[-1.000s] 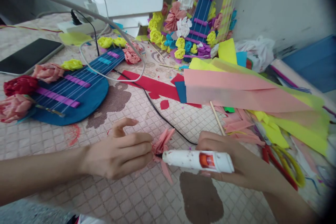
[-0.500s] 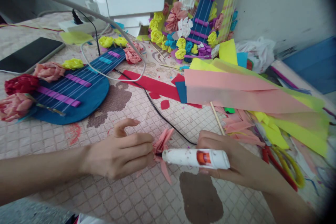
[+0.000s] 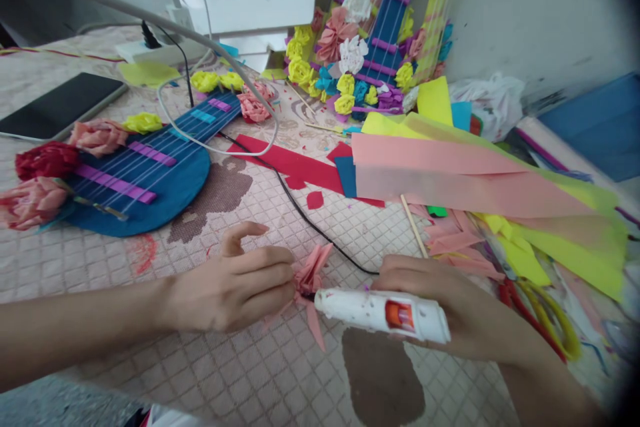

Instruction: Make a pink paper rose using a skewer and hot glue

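A white glue gun [image 3: 360,310] with an orange part showing in its side window lies in the grip of my right hand [image 3: 425,287]. Its dark nozzle points left and meets a pink crepe paper flower [image 3: 311,270]. My left hand [image 3: 240,290] pinches that flower with its fingertips, index finger curled up and raised. The fingers partly hide the flower's left side, and a loose pink petal hangs down below the nozzle. A black cord [image 3: 320,230] runs from the glue gun back across the table.
A blue paper guitar [image 3: 150,173] with roses lies at left, beside a phone [image 3: 63,103]. Pink paper strips [image 3: 450,173], a wooden stick [image 3: 414,225] and scissors [image 3: 550,320] are at right. Decorated guitars [image 3: 385,33] stand behind. A white cable [image 3: 220,147] loops over the blue guitar.
The glue gun has tilted, its back end dropping down and to the right, and its nozzle has shifted slightly right. My left hand keeps its pinch on the flower.
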A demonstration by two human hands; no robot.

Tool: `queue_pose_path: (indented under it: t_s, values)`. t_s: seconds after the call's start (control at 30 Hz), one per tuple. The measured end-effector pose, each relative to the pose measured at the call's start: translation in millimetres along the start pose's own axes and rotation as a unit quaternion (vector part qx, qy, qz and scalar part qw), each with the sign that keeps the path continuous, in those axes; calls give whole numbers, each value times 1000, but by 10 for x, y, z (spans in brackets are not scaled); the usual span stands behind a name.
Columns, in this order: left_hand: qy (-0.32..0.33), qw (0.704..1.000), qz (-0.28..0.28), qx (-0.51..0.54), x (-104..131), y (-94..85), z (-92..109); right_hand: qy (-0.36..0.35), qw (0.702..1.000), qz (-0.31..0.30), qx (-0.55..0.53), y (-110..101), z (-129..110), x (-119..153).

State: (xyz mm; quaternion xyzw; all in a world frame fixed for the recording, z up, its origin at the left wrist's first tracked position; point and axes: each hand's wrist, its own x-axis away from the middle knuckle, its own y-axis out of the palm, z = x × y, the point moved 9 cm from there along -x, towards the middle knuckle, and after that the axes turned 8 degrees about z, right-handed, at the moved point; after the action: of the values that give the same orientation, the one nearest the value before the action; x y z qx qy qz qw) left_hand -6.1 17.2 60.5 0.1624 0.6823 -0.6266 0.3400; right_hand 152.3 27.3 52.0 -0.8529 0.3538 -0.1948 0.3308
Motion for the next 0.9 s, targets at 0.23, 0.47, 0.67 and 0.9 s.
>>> queue_pose_path:
  t_s: [0.23,0.47,0.67,0.9]
  values:
    - [-98,990,-68,71,38,152,-138,19,997,54,-54,-180,115,35]
    - [-156,975,-64,142,-17,161,-189,89,979,169,-68,-388,449,93]
    - [-236,949,-60,199,-51,212,-232,127,923,359,52,-729,547,-178]
    - [-258,940,-39,218,-60,257,-219,121,880,449,93,-1060,827,-1029]
